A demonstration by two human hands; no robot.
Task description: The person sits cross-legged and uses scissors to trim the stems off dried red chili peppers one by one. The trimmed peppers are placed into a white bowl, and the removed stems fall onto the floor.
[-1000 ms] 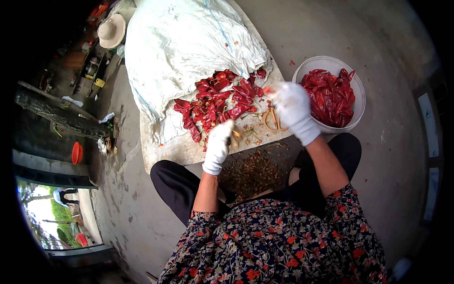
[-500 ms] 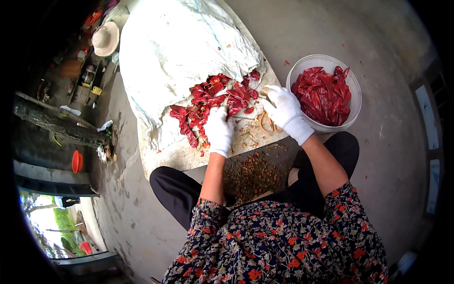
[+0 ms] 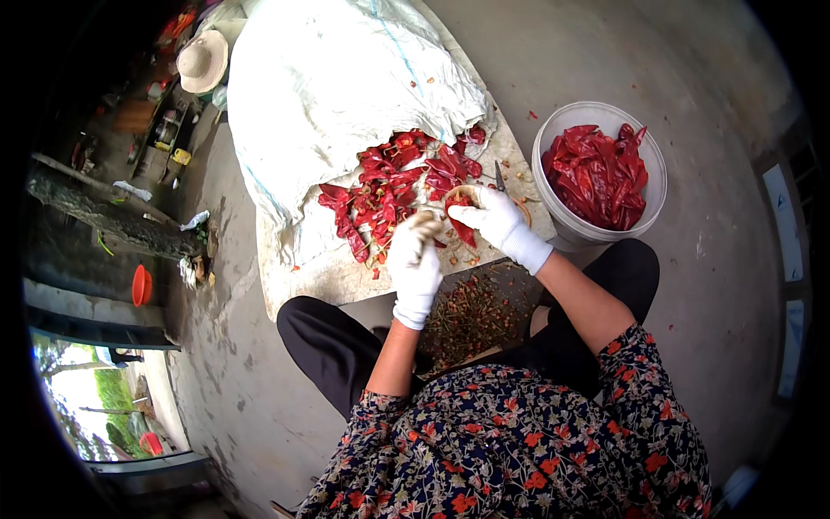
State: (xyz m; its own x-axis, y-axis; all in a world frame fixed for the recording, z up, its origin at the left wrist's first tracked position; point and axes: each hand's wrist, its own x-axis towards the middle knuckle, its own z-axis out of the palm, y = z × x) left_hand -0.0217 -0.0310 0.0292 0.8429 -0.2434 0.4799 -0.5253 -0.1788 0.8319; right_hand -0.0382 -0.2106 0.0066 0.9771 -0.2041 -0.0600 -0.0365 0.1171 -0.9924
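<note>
I look down from my head camera at my two white-gloved hands working over a pile of dried red chili peppers (image 3: pixel 389 186) that spills from a white woven sack (image 3: pixel 337 86) onto a pale mat on the concrete floor. My left hand (image 3: pixel 415 259) is clenched around something pale and stalk-like, near the pile's near edge; I cannot tell exactly what it is. My right hand (image 3: pixel 491 216) grasps one dark red chili pepper (image 3: pixel 460 227), with small scissors (image 3: pixel 500 177) lying just beyond it.

To do this step well, I judge it best to hold the pepper firmly near its stem end, keep the fingers away from any blade, and let the waste drop straight down onto the dark tray of stems and seeds (image 3: pixel 471 316) between my knees.

The peppers look wrinkled, glossy and deep red, curled and light. A white round plastic bucket (image 3: pixel 553 156) on the right holds many more.
</note>
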